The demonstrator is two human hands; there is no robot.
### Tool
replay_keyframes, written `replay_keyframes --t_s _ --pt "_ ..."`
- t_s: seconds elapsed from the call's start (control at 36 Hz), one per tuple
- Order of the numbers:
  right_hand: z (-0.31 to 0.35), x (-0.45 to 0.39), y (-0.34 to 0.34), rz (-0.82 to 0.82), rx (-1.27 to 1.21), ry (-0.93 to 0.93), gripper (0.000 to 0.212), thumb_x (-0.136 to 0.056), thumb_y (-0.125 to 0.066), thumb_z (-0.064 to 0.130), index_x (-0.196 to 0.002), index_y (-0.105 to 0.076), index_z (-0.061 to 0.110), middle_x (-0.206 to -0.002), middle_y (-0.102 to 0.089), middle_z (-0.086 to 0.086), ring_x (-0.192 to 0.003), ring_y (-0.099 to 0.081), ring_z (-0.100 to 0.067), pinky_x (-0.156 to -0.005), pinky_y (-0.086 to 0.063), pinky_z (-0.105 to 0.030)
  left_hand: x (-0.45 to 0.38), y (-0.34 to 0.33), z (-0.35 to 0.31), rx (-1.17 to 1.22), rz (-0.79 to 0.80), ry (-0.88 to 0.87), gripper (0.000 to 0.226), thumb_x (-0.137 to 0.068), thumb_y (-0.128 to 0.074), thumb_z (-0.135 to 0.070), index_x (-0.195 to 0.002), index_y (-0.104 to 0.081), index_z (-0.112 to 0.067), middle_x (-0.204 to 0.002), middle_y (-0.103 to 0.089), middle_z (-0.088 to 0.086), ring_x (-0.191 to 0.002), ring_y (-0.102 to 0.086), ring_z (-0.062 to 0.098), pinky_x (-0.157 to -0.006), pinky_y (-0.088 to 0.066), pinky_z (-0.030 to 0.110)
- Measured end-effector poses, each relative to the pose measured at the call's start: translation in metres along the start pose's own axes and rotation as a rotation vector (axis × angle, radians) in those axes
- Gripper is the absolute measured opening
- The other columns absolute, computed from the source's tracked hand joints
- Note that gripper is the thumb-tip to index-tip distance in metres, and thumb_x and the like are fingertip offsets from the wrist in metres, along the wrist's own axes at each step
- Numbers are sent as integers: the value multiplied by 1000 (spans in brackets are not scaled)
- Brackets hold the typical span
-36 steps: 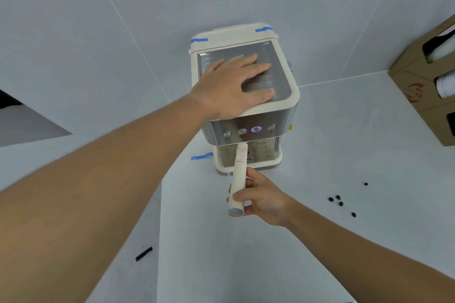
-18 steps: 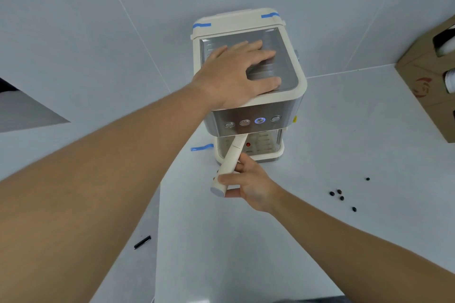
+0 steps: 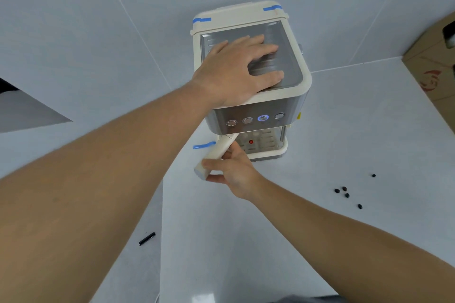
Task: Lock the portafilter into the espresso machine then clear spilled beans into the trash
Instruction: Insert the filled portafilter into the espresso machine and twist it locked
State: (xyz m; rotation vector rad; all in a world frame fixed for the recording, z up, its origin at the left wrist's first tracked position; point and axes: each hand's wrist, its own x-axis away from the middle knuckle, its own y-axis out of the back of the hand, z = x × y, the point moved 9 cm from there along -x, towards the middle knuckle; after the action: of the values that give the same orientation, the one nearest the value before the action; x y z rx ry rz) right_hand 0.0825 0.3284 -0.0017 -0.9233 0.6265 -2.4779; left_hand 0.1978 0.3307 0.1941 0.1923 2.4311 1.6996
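A cream and steel espresso machine stands on the white counter against the wall. My left hand lies flat on its top with fingers spread, pressing down. The portafilter has a cream handle that sticks out from under the machine's front and points to the lower left; its head is hidden under the machine. My right hand is closed around that handle. Several dark coffee beans lie scattered on the counter to the right of the machine.
A brown cardboard box stands at the right edge against the wall. A small black stick lies on the lower surface at the left. Blue tape marks sit by the machine's base. The counter's left edge runs down past the machine.
My right hand has swung the portafilter handle from pointing straight toward me round to the left. My left hand has stayed pressed on the machine's top.
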Motion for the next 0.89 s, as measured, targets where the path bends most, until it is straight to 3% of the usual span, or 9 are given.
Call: replay_keyframes --t_s 0.14,0.31,0.47,0.64,0.89 --pt "-1 -9 -15 -60 -81 20 63 -70 -78 -7 -122 -49 13 -121 -59 -18 -98 -65 -26 -68 -60 -40 0 2 -1 6 -12 -5 63 -83 -47 -67 -141 -42 -44 -158 -29 -12 -146 -21 8 -120 -12 40" --pt "-1 -10 -21 -89 -130 35 58 -70 -77 -7 -117 -50 13 -114 -59 -14 -94 -65 -23 -67 -61 -37 0 2 0 8 -13 -2 62 -83 -47 -67 -141 -42 -44 -158 -29 -13 -146 -20 8 -120 -10 39" --pt "-3 -15 -14 -140 -73 20 56 -69 -78 -7 -111 -51 17 -127 -56 -20 -115 -61 -32 -69 -61 -40 0 1 0 11 -12 -2 63 -83 -47 -67 -141 -42 -44 -158 -29 -12 -146 -20 8 -120 -11 39" --pt "-2 -18 -17 -172 -84 19 55 -70 -78 -8 -111 -50 16 -115 -58 -13 -96 -63 -22 -74 -62 -44 1 2 1 12 -16 4 62 -84 -48 -66 -141 -42 -43 -158 -29 -12 -147 -20 8 -120 -10 39" --pt "1 -8 -10 -70 -63 16 58 -72 -75 -9 -120 -51 11 -113 -61 -13 -92 -66 -23 -72 -61 -41 2 3 -2 16 -23 -1 61 -84 -48 -66 -141 -43 -43 -158 -30 -12 -146 -21 7 -120 -11 38"
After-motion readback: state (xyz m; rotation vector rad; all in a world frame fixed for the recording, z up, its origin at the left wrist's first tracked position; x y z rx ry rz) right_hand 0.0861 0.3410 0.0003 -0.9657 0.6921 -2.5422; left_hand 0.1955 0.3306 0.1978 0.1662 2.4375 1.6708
